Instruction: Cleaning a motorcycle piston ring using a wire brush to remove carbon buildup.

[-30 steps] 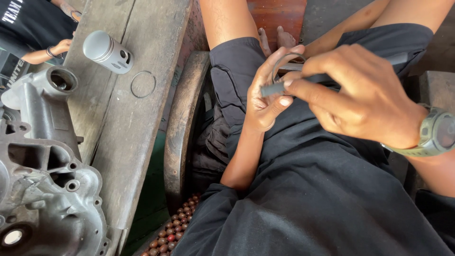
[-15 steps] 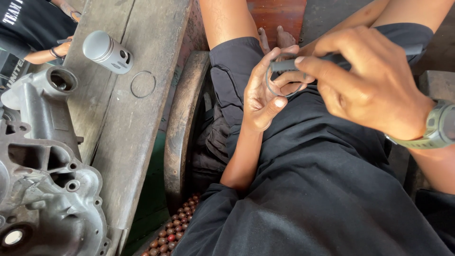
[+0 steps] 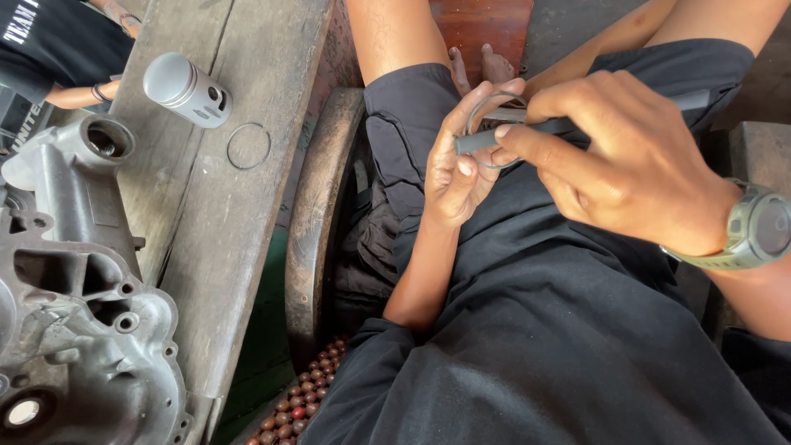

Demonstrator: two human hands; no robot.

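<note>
My left hand (image 3: 455, 161) pinches a thin grey metal ring (image 3: 488, 107) between thumb and fingers, over my lap in dark shorts. My right hand (image 3: 634, 161), with a grey wristwatch (image 3: 754, 231), grips a dark narrow tool (image 3: 511, 136) whose end lies across the ring. Both hands touch each other at the ring. On the wooden bench (image 3: 239, 206) to the left lie a silver piston (image 3: 188, 89) on its side and a second thin ring (image 3: 248, 146) flat on the wood.
A grey cast metal engine casing (image 3: 78, 305) fills the lower left. Another person's arm in a black shirt (image 3: 78, 91) shows at the top left. A curved metal rim (image 3: 317, 222) stands beside my thigh, with brown beads (image 3: 301, 395) below.
My right hand has shifted a little along the ring with the tool; my left hand keeps the ring and has turned slightly. The bench items have not moved.
</note>
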